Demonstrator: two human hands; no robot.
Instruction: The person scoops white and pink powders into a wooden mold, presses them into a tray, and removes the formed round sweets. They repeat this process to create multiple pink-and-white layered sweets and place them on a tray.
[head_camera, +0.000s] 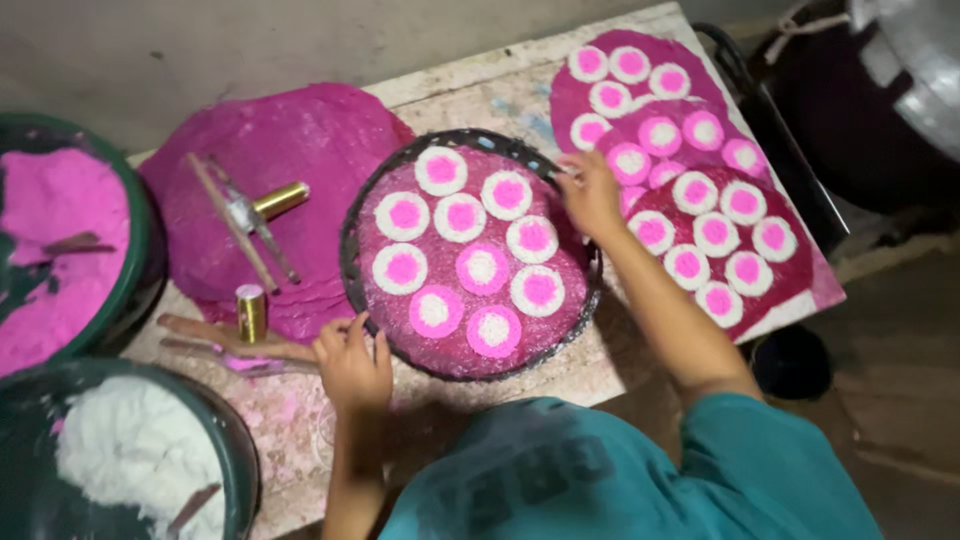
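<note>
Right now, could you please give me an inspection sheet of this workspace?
Surface: worn table, powder-stained.
Job's things: round tray holding ten pink-and-white discs on a magenta sheet.
Clutter: wooden-handled brass moulds, bowl of pink powder, bowl of white powder, more filled sheets.
Grippers: left hand and right hand grip the tray's rim.
Cables: nothing seen.
Surroundings: dark container, bare floor.
</note>
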